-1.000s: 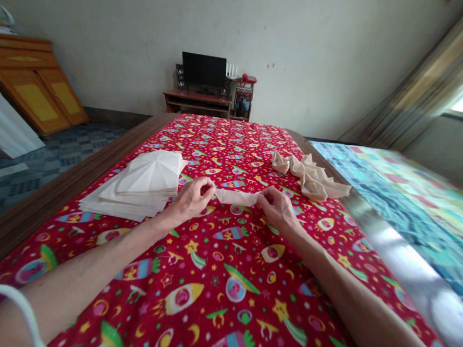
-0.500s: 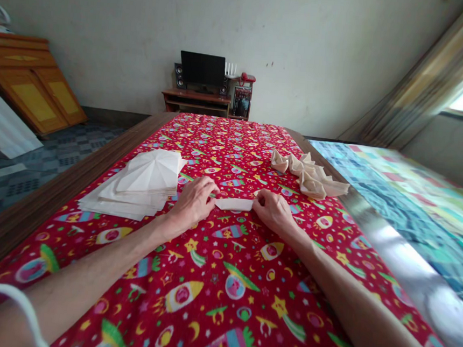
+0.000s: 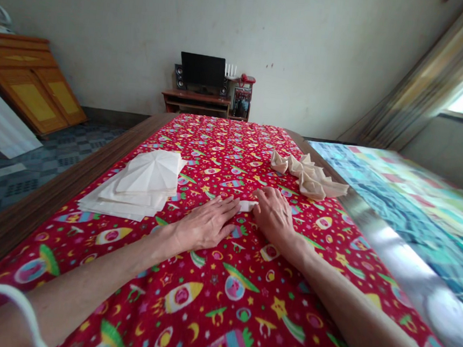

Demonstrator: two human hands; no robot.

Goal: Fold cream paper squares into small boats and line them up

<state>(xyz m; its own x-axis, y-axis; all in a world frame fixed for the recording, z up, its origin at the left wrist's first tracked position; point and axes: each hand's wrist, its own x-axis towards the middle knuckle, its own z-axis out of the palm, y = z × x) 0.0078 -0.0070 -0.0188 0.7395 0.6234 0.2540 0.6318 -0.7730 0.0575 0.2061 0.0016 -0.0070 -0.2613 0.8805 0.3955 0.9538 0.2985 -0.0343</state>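
Note:
A narrow strip of folded white paper [image 3: 247,206] lies on the red patterned cloth, its short middle part showing between my hands. My left hand [image 3: 211,221] rests flat, palm down, with its fingers stretched over the strip's left part. At the right end, my right hand [image 3: 273,216] has bent fingers closed on the paper; its thumb is mostly hidden. To the left lies a stack of creased white paper sheets [image 3: 148,174]. Several folded paper boats [image 3: 311,185] sit together beyond my right hand, near the table's right side.
The red cloth [image 3: 220,302] covers most of the brown table [image 3: 107,149]. A bed [image 3: 407,205] lies along the right. A monitor [image 3: 202,69] stands on a small desk by the wall. A white cable [image 3: 14,292] crosses the lower left corner.
My left hand has moved right and flattened over the strip's left part, covering more of it. My right hand stays at the right end, with its fingers shifted slightly forward.

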